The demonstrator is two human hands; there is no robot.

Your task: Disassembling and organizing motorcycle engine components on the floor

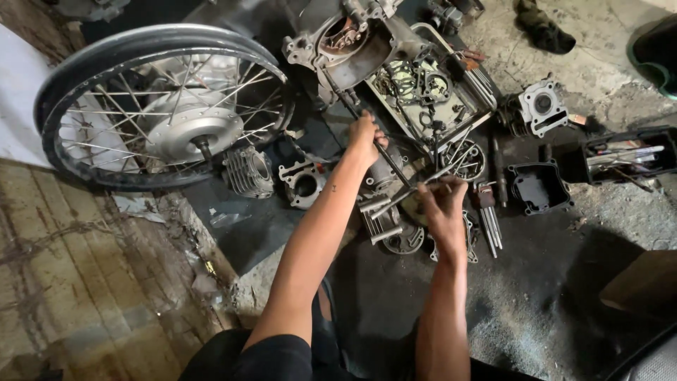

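Metal rod in left hand, right hand around another rod.

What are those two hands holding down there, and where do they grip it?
The left hand grips a long thin dark metal rod about midway along it. The right hand closes on the end of a silvery metal bar.

The floor was rough, stained concrete, dark with oil and grit near the middle and paler and dustier toward the upper right, where a dark rag lay crumpled. On the left ran a strip of worn, scuffed wooden planks, with a pale sheet at the far edge beside them. Light was dim and even, brightest on the pale concrete, and a brown wooden block sat low on the right.
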